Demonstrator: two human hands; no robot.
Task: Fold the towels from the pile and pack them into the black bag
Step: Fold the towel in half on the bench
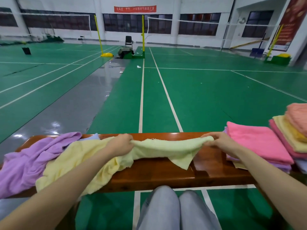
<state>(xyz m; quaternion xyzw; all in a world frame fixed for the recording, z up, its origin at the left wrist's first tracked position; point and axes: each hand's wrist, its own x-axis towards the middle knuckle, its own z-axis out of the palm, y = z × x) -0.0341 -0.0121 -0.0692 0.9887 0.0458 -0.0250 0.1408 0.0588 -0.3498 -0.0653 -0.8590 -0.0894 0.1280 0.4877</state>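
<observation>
The stack of folded towels (292,130) on the right runs off the frame edge, so no idea how many. Purple towel (25,163) gets cropped at the left too. Red banner (135,8) text is too blurry to read.

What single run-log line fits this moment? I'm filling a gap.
step: spreading towel | left hand: grips pale green towel | right hand: grips other end | bench: under towel | bag: unseen

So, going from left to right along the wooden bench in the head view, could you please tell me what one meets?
Purple towel → yellow towel → left hand → pale green towel held between both hands → right hand → folded pink towel → stack of folded towels.
</observation>
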